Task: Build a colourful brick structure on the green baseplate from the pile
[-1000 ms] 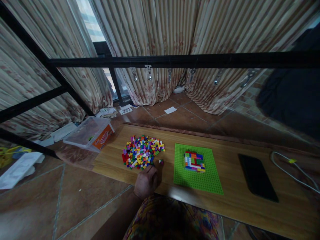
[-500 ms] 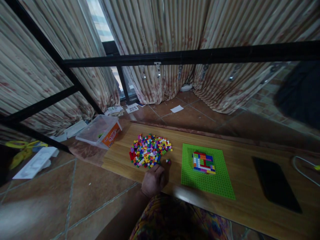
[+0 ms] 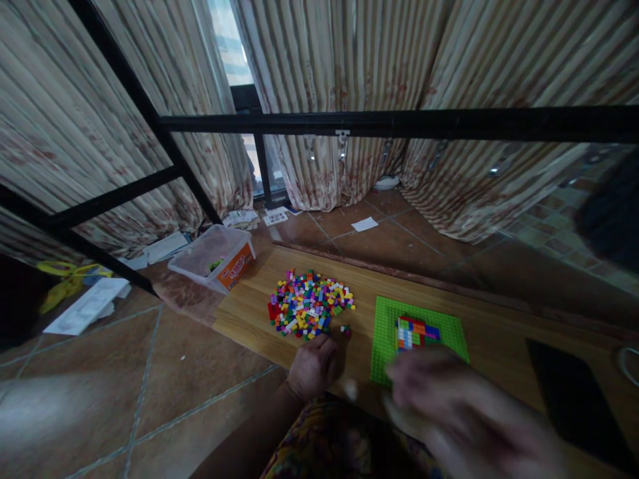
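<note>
My left hand [image 3: 315,369] rests on the near edge of the wooden board, its fingers curled closed. What it holds, if anything, is hidden. Just beyond it lies a pile of small coloured building bricks [image 3: 304,303], with a few loose bricks [image 3: 345,329] off to the right. My right hand [image 3: 444,392], smeared by motion, is over the near part of the green baseplate [image 3: 383,339]. Its fingers cannot be made out. Partly behind it, a built patch of multicoloured bricks [image 3: 412,330] sits on the baseplate.
A clear plastic box [image 3: 200,256] with an orange label stands at the board's left end. On the right lies a dark flat slab [image 3: 574,392]. A black metal rail [image 3: 299,124] runs across in front of striped curtains [image 3: 339,66]. White paper [image 3: 365,224] lies on the tiled floor.
My right hand has come into view at the lower right and covers part of the baseplate and brick patch. The view has shifted slightly; my left hand stays closed by the pile.
</note>
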Demonstrator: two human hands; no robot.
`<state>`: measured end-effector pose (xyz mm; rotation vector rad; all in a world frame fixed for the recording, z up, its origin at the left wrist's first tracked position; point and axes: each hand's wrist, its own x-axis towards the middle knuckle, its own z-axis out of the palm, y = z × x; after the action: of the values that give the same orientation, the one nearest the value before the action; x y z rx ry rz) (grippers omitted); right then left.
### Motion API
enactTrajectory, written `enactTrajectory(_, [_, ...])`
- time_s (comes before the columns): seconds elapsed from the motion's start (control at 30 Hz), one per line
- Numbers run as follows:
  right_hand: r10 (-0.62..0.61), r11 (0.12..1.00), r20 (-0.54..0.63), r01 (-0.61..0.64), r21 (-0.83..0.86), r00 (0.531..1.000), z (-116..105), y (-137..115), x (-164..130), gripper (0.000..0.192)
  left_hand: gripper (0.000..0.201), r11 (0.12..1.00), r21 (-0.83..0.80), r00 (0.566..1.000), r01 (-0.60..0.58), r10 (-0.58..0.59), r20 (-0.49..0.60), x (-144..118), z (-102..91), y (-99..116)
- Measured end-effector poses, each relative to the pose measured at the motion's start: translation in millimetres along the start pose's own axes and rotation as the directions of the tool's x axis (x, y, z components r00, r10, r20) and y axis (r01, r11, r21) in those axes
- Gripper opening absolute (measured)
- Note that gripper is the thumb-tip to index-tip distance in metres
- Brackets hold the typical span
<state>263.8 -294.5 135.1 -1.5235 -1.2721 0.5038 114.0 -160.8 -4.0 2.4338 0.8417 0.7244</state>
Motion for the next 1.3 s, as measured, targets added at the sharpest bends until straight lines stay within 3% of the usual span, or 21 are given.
enactTrajectory(0.17, [0.137,0.98,-0.004,-0.137,-0.148,0.99,53,62,67,0.021,0.008,0.999,0.04,1.0,-0.014,0.013,0.011,-1,0.1,0])
enactTrajectory(0.27, [0.093,0.936,0.039,-0.075,-0.343,0.995,81,96,93,0.018,0.005,0.998,0.062,1.0,-0.012,0.011,0.019,-2,0.0,0])
enactTrajectory(0.43, [0.057,0.789,0.165,0.056,-0.611,0.985,108,113,126,0.015,0.008,0.996,0.087,1.0,-0.005,0.004,0.018,-3,1.2,1])
enactTrajectory(0.53, [0.043,0.729,0.222,0.121,-0.674,0.974,117,116,133,0.013,0.01,0.996,0.091,1.0,0.001,-0.003,0.025,-4,1.6,2])
enactTrajectory(0.77, [0.018,0.727,0.242,0.154,-0.669,0.97,124,118,125,0.011,0.009,0.997,0.076,1.0,-0.005,0.003,0.027,-3,-0.1,3])
enactTrajectory(0.93, [0.032,0.851,0.161,0.058,-0.522,0.986,124,107,114,0.011,0.009,1.0,0.004,1.0,-0.003,0.003,0.024,-3,0.2,-1])
enactTrajectory(1.07, [0.083,0.963,0.068,-0.062,-0.264,0.994,117,95,88,0.015,0.009,1.0,-0.012,1.0,-0.008,0.009,0.016,-3,1.2,-5])
enactTrajectory(1.3, [0.13,0.987,0.004,-0.129,-0.096,0.992,91,93,32,0.019,0.009,1.0,-0.006,1.0,-0.016,0.016,0.02,0,-2.0,-3])
